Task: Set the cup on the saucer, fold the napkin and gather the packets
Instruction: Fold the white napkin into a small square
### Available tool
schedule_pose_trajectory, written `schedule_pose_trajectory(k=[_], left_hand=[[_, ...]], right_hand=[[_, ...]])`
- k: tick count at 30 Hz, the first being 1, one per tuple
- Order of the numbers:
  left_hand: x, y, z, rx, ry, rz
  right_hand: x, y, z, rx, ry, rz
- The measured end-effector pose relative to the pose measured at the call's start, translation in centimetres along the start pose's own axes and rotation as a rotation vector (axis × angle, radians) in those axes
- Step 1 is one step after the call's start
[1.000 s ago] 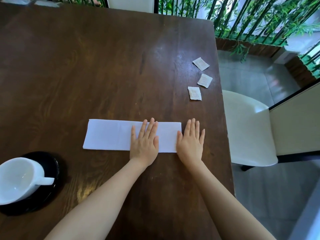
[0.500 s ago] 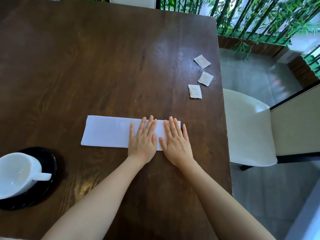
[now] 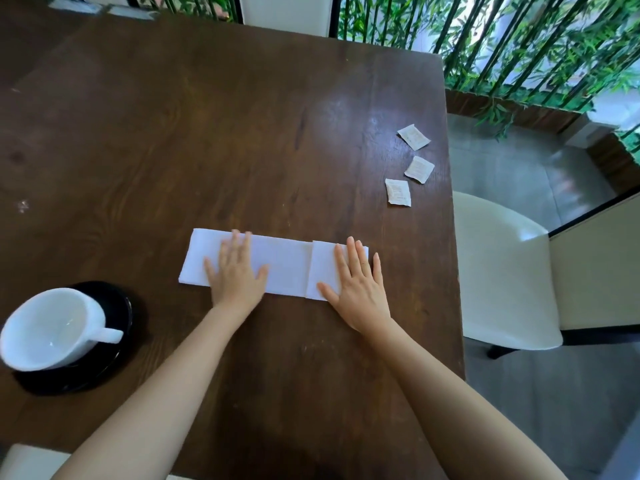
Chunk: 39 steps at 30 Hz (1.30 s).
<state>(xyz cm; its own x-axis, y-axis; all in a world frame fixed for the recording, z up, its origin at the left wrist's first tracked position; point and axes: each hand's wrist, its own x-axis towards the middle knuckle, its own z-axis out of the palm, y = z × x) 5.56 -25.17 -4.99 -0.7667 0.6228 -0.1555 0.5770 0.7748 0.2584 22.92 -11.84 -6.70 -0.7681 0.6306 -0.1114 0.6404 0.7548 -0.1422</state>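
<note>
Both hands lie flat and open, gripping nothing: left hand [image 3: 237, 276] and right hand [image 3: 358, 284] press the napkin [image 3: 287, 266] at centre surface [image 3: 242, 133], likely setting creases; cup [image 3: 52, 327] sits on saucer [image 3: 117, 306] near-left, packets [image 3: 398, 191] loose far-right.

left hand [image 3: 235, 271] motion-blurred; packets [image 3: 398, 191] print illegible; saucer [image 3: 117, 306] perhaps half hidden.

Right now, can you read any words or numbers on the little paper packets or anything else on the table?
Far small white paper packet: faint grey print, too small to read.
Middle small white paper packet: faint grey print, too small to read.
Near small white paper packet: faint grey print, too small to read.
White folded napkin, white ceramic cup, black round saucer: no writing shows.
</note>
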Motion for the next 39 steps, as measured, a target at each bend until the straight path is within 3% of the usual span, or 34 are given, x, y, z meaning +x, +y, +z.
schedule_pose_trajectory(k=[4, 17, 22, 28, 39], left_hand=[[-0.3, -4.3, -2.7, -0.072, 0.056, -0.288], [1.3, -6.6, -6.6, -0.405, -0.105, -0.544], [-0.3, -4.4, -7.5, -0.555, 0.125, -0.347], [-2.3, 1.2, -6.2, -0.44, 0.299, 0.007], [-4.9, 5.0, 0.7, -0.206, 0.201, 0.196]], right_hand=[[0.0, 0.1, 0.1, -0.015, 0.007, -0.008], [0.0, 0.1, -0.2, 0.011, -0.036, -0.012], [0.0, 0.1, -0.2, 0.013, -0.045, -0.011], [0.0, 0.1, -0.1, 0.009, -0.048, -0.008], [0.1, 0.1, 0.3, 0.022, -0.009, -0.011]])
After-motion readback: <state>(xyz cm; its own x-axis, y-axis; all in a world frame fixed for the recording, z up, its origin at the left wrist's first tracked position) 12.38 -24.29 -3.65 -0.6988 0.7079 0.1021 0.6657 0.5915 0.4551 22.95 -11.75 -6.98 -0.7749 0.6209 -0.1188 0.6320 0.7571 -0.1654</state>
